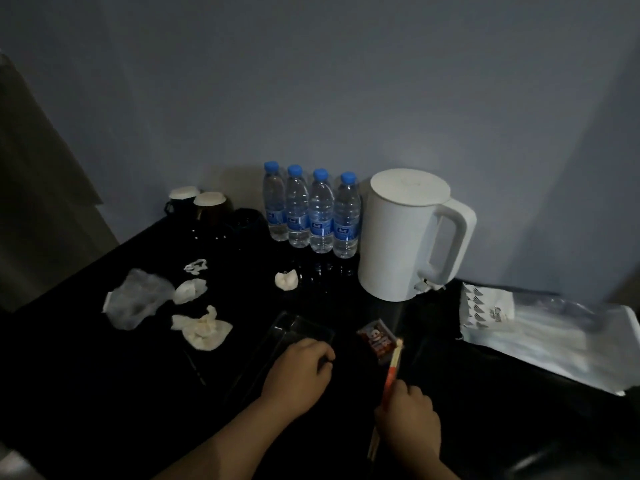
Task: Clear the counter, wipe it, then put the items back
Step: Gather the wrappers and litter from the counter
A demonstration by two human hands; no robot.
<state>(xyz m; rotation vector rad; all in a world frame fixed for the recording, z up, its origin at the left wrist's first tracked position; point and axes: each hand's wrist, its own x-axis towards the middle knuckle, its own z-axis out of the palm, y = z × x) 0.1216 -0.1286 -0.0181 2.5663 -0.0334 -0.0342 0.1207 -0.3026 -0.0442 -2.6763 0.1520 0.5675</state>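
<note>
My right hand (408, 415) is closed around a pair of chopsticks (390, 370) in a red-orange paper sleeve. I hold them low on the shaft, their tips slanting up and away from me. The tips reach a small red-brown sachet (376, 341) lying flat on the black counter (69, 375).

My left hand (298, 373) sits knuckles up with its fingers curled at the near edge of a dark, see-through tray (299, 326). In this dim light I cannot tell whether they actually hold it.

To the left of the tray lie crumpled tissues (202, 329), a smaller wad (190, 289), a torn white scrap (195, 266) and a clear plastic wrapper (138, 299). Another wad (286, 280) lies beyond the tray, near the bottles.

At the back, 4 water bottles (322, 211) with blue caps stand upright in a tight row against the wall. The white kettle (405, 233) stands just to their right, handle turned right. 2 dark cups (211, 207) with white covers stand at the back left. A plastic bag (554, 341) lies on the counter's right end.
</note>
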